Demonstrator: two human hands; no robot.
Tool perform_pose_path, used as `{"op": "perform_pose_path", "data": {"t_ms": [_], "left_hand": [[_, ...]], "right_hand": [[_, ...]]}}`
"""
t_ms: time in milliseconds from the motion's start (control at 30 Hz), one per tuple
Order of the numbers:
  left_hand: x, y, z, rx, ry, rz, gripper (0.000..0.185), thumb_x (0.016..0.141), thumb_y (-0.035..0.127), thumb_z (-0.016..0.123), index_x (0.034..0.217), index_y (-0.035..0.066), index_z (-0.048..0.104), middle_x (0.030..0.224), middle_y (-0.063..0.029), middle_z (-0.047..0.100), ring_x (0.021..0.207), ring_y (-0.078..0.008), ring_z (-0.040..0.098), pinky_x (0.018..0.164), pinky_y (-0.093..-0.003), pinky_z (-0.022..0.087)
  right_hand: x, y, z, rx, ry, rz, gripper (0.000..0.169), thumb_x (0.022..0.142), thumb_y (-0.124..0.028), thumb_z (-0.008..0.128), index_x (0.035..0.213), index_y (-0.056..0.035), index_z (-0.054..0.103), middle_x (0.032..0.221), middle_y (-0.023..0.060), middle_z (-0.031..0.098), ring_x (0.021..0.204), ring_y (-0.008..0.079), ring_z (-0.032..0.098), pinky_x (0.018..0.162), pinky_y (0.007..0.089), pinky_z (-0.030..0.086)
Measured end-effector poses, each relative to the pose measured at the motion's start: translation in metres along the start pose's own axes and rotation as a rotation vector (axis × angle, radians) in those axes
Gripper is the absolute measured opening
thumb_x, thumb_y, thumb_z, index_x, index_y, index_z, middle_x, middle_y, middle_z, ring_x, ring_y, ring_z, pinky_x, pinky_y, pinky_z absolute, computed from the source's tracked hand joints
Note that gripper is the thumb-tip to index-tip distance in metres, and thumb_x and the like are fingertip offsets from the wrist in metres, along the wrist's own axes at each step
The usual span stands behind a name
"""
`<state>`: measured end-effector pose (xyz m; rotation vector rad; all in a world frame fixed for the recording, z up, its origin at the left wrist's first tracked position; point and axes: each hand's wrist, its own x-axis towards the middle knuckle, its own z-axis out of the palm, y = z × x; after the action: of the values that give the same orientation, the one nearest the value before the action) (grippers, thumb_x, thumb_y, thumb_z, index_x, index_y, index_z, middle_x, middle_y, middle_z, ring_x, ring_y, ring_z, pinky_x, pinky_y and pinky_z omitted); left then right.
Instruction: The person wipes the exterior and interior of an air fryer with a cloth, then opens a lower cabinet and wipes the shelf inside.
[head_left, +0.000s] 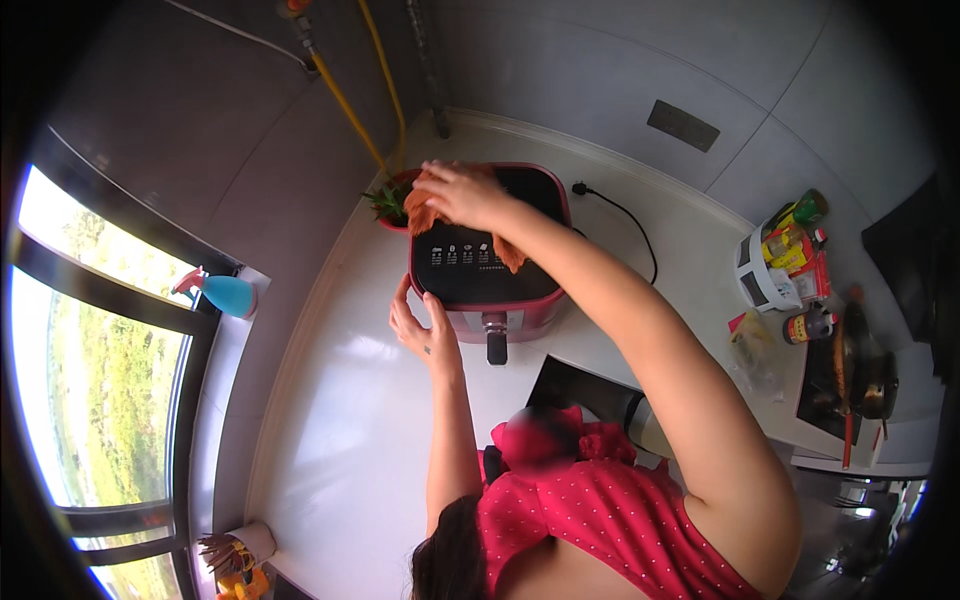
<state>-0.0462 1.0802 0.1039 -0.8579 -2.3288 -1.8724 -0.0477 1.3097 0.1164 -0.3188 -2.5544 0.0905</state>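
Observation:
A dark red air fryer (465, 279) with a black top stands on the white countertop, its drawer handle (496, 339) facing me. My right hand (461, 196) presses an orange-brown cloth (424, 214) onto the far left part of that top. One end of the cloth drapes out below my wrist, near printed icons on the panel. At the front left corner of the fryer, my left hand (427, 322) rests against its side, thumb and fingers apart. The fryer's far edge is partly hidden by my right hand and the cloth.
A potted plant (388, 204) stands close behind the fryer's left side. Its black cord and plug (581, 188) lie to the right. Farther right are a white seasoning caddy (752, 270), a sauce bottle (810, 327) and a pan (855, 360). A spray bottle (229, 295) sits on the windowsill.

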Motion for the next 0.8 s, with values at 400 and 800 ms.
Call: {"op": "perform_pose_path", "data": {"t_ms": [400,800], "left_hand": [[0.005,-0.011,-0.010,-0.100,-0.058,-0.062,0.035,0.090,0.024,0.057,0.120,0.008,0.057,0.119,-0.0076,0.058,0.118,-0.0246,0.040,0.100,-0.0388,0.032],[0.006,-0.019,-0.022,-0.131,-0.113,-0.056,0.043,0.095,0.037,0.041,0.121,0.007,0.059,0.124,-0.0074,0.057,0.121,-0.0238,0.038,0.104,-0.0375,0.026]], "right_hand": [[-0.137,-0.008,-0.107,0.155,0.011,0.292,0.033,0.092,-0.020,0.053,0.123,-0.0112,0.057,0.138,0.0135,0.044,0.125,0.0315,0.044,0.103,0.0399,0.039],[-0.065,-0.098,-0.024,0.116,0.021,0.181,0.039,0.092,-0.024,0.051,0.129,-0.0088,0.052,0.139,0.0171,0.043,0.129,0.0304,0.040,0.105,0.0407,0.034]]}}
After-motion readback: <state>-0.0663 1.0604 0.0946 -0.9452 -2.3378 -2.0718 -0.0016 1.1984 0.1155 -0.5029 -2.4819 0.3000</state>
